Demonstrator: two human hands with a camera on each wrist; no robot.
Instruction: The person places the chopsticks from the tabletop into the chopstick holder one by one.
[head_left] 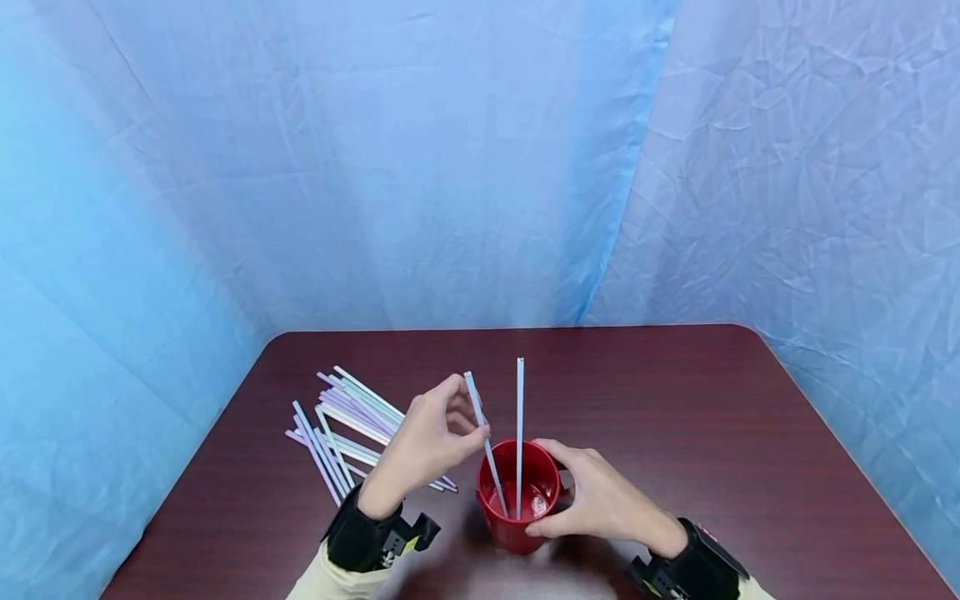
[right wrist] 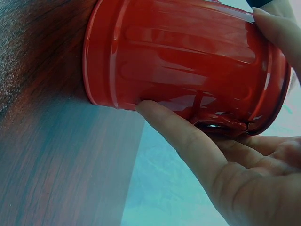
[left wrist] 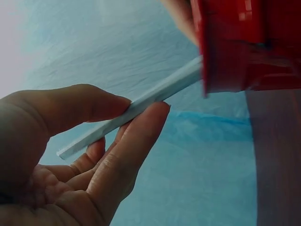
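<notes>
A red cup (head_left: 519, 498) stands on the dark wooden table (head_left: 675, 417) near its front edge. My right hand (head_left: 596, 500) grips the cup (right wrist: 188, 61) from the right, fingers round its side. One pale straw (head_left: 519, 425) stands upright in the cup. My left hand (head_left: 429, 437) pinches a second pale blue straw (head_left: 483, 442) between thumb and fingers, its lower end inside the cup. In the left wrist view the straw (left wrist: 136, 110) runs from my fingertips (left wrist: 153, 113) into the cup (left wrist: 249, 42).
A loose pile of several pale blue, white and lilac straws (head_left: 348, 425) lies on the table left of the cup. Blue crumpled cloth (head_left: 450, 167) hangs behind and at both sides of the table.
</notes>
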